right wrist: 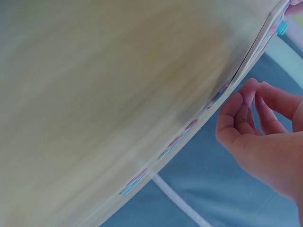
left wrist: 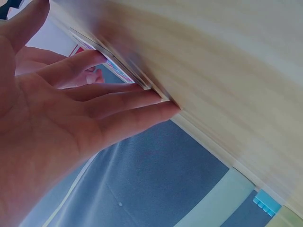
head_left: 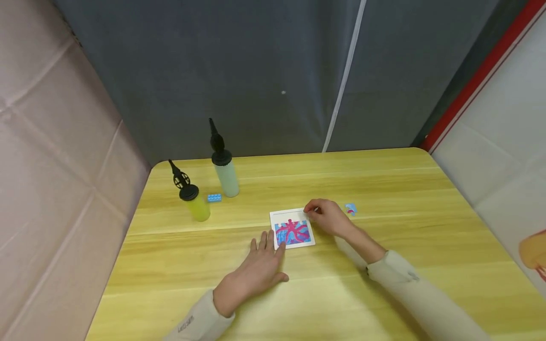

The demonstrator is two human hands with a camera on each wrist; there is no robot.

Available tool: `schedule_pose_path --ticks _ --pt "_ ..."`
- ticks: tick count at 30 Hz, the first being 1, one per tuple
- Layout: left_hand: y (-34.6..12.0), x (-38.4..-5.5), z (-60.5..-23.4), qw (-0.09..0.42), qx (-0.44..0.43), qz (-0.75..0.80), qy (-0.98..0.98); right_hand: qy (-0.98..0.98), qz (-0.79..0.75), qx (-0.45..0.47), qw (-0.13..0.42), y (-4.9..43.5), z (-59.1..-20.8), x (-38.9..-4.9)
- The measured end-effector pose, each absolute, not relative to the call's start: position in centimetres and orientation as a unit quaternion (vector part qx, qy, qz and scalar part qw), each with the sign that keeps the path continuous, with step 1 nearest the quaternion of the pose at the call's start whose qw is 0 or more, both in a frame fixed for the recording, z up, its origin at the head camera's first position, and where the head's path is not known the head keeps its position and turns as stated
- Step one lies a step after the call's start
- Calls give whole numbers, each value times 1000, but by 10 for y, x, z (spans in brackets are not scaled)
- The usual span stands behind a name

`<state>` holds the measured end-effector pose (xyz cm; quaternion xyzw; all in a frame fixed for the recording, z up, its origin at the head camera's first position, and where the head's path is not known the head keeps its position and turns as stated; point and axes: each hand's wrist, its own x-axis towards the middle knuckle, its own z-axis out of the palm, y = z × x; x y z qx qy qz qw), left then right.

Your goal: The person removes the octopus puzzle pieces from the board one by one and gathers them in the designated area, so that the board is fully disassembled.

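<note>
A dark curtain (head_left: 213,71) hangs behind a wood-grained tabletop (head_left: 170,274). Off to the left stand a pale green bottle (head_left: 227,180) and a yellow-green bottle (head_left: 198,207), both with black tops.

The left hand (head_left: 258,265) lies spread, fingers straight, their tips against the left and lower-left edge of the white puzzle tray (head_left: 281,218). The right hand (head_left: 328,217) bends over the tray's upper right corner, thumb and fingertips brought together; whether a piece sits between them I cannot tell.

In the tray, an octopus picture (head_left: 291,233) fills the lower part, while a white strip above it is bare. A blue toy brick (head_left: 214,198) lies beside the bottles, and a loose piece (head_left: 351,209) beyond the right hand. The right wrist view shows at least two flat pieces (right wrist: 177,138) near the tray, perhaps including that one.

If the left hand eased its steadying, a sideways push could probably skid the tray; pressing a misaligned piece might lift its neighbours; a trailing right sleeve (head_left: 422,293) could sweep loose pieces away.

The left sleeve (head_left: 204,319) carries dark lettering, too small to read. No brand is legible on either bottle.
</note>
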<state>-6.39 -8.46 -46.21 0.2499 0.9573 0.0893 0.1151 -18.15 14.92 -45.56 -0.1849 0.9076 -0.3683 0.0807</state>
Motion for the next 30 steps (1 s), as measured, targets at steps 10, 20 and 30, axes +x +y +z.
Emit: schedule_pose_path --ticks 10,20,30 --pt "-85 -65 -462 119 248 89 957 903 -368 -192 112 127 -456 -179" --pt "-84 -66 -461 120 252 88 956 900 -344 -236 130 112 -457 -176" --pt "-87 -64 -460 121 252 89 956 899 -316 -278 123 107 -460 -175"
